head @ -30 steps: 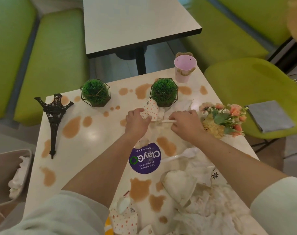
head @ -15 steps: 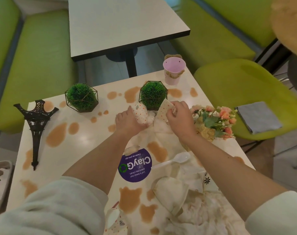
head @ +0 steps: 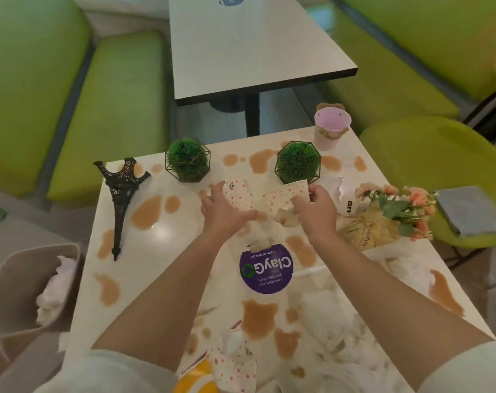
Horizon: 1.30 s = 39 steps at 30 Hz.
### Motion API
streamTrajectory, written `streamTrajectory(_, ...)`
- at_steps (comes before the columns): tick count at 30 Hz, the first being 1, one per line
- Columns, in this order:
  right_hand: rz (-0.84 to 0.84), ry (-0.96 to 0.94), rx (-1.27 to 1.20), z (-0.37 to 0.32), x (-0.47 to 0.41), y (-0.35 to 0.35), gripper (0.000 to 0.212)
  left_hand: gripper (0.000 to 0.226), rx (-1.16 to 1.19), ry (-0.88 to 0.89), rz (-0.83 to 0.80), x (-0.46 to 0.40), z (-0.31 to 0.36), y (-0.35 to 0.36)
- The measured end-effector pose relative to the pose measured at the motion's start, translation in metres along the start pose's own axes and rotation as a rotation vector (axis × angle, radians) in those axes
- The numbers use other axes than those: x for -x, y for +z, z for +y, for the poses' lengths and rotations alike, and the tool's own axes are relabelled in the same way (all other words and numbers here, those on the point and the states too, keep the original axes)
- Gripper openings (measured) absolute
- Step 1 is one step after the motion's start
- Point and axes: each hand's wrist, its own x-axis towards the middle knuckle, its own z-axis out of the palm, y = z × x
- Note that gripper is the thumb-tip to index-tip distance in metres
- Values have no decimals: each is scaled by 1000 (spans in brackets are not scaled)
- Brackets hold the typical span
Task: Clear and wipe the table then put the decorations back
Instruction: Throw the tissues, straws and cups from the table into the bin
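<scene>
An Eiffel Tower model [head: 121,194] stands by the counter's [head: 167,251] left edge; mid-counter the left hand [head: 222,212] grips one polka-dot paper cup [head: 239,192], the right hand [head: 316,211] pinches another polka-dot cup [head: 285,198] with crumpled tissue; a flower bouquet [head: 388,215] lies at the right edge

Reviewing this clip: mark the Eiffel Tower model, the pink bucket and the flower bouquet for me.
Eiffel Tower model [head: 121,199]: head view, on its dark lattice mid-section.
Pink bucket [head: 330,134]: head view, on its outer front wall.
Flower bouquet [head: 394,207]: head view, on the green leaves among the blooms.
</scene>
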Motion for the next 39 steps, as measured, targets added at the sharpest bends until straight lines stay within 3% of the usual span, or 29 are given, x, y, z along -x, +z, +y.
streamTrajectory(3, -38, 19, -39, -15, 31, 35, 16, 107, 214, -74, 77, 7, -32, -45)
streamTrajectory(6, -74, 11, -49, -25, 55, 64, 13, 88, 424, -127, 111, 13, -58, -77)
streamTrajectory(12, -205, 55, -55, -41, 130, 158, 13, 56, 532, -196, 228, 36, -135, -163)
streamTrajectory(22, -385, 93, 2, -55, 239, 299, 24, 42, 584, -385, 410, 66, -293, -283)
streamTrajectory(29, -460, 83, 23, -63, 278, 376, 27, 59, 443, -490, 315, 66, -366, -326)
streamTrajectory(31, -473, 84, 26, -65, 287, 394, 27, 59, 430, -470, 295, 68, -380, -332)
streamTrajectory(35, -493, 41, 58, -65, 302, 421, 24, 38, 361, -383, 356, 70, -385, -340)
streamTrajectory(39, -646, 128, 188, -58, 309, 428, 52, 26, 296, -307, 339, 68, -375, -340)
